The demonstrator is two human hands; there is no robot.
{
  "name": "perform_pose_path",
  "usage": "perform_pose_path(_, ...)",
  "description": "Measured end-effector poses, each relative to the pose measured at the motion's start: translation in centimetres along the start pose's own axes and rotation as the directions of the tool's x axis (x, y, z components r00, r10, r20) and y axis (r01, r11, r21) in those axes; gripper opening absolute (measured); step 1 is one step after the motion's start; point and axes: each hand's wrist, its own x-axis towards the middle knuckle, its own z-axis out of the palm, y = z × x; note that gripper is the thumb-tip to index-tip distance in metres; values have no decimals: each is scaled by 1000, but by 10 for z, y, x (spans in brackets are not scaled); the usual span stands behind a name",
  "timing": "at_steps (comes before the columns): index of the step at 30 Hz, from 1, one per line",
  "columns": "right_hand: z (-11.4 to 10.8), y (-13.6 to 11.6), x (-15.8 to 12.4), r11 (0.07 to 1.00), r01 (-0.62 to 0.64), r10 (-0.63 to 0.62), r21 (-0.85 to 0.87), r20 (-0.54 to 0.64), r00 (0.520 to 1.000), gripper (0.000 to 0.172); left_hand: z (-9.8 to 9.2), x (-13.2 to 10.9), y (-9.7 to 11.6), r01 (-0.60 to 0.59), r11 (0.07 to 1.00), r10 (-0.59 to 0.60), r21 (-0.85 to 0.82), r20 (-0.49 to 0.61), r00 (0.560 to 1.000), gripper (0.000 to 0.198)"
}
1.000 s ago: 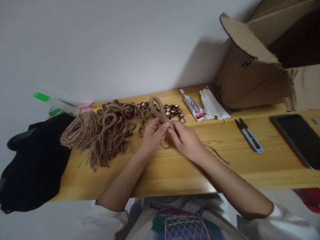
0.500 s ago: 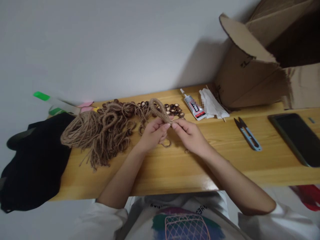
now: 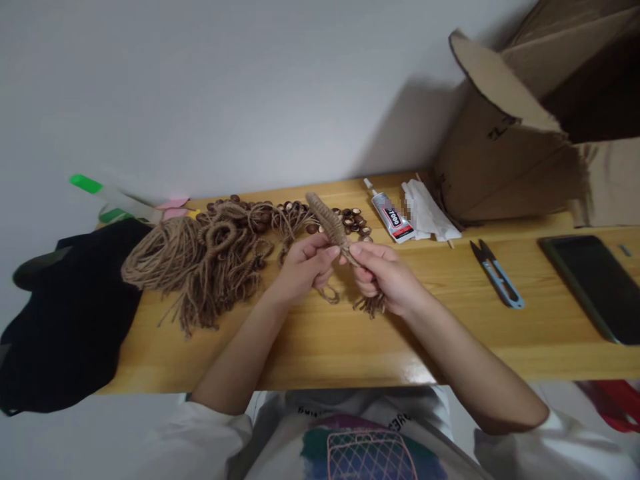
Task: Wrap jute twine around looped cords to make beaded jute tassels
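Both hands pinch a braided jute cord [image 3: 329, 219] above the middle of the table. My left hand [image 3: 309, 265] grips it at its lower side, with thumb and fingers pressed together. Close beside it, my right hand [image 3: 384, 270] is closed round the lower strands. A frayed tassel end [image 3: 371, 305] hangs below the right hand, and a thin loop of cord [image 3: 329, 293] shows under the left. The braid stands up from the hands, seen nearly edge-on. To the left lie a coil of jute twine [image 3: 163, 257] and a heap of knotted, tasselled cords [image 3: 213, 280].
Behind the hands lie brown nut-like pieces [image 3: 356, 220], a glue tube [image 3: 393, 215] and white wrapping [image 3: 430, 212]. Blue thread snips [image 3: 497, 275] and a phone [image 3: 595, 287] are at right. A cardboard box [image 3: 490, 160] stands at the back right; black cloth [image 3: 75, 320] covers the left end.
The braided cord has turned from an open loop to nearly edge-on. My right hand has shifted slightly lower and rolled, and the tassel end now shows beneath it.
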Motion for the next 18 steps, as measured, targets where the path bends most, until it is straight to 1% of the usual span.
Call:
perform_pose_path(2, -1, 0, 0, 1000, 0, 0, -11, 4, 1000, 36, 1, -2, 3, 4, 999, -3, -33, 17, 1000, 22)
perform_pose_path(5, -2, -1, 0, 999, -1, 1, -38, -10, 1000, 37, 2, -4, 5, 20, 998, -17, -63, 42, 999, 32)
perform_pose_path(7, -3, 0, 0, 997, 6, -8, -72, -26, 1000, 38, 3, -4, 4, 12, 999, -11, -37, 14, 1000, 34)
perform_pose_path(10, -5, 2, 1, 988, 42, -49, -152, -49, 998, 38, 4, -1, 2, 17, 992, -4, 124, -110, 994, 32)
perform_pose_path(12, -7, 3, 2, 963, 102, -122, -249, -66, 990, 38, 4, 1, 1, 18, 963, 25, 270, -157, 987, 30)
perform_pose_path(15, -9, 4, 2, 888, 198, -252, -414, -78, 965, 37, 3, 3, 2, -53, 887, 132, 458, -142, 981, 25)
perform_pose_path(16, -10, 4, 2, 872, 215, -275, -440, -75, 959, 36, 3, 3, 2, -79, 866, 165, 493, -132, 978, 24)
perform_pose_path(18, -10, 3, 2, 881, 215, -265, -421, -62, 962, 36, 3, 3, 3, -109, 850, 193, 515, -111, 975, 25)
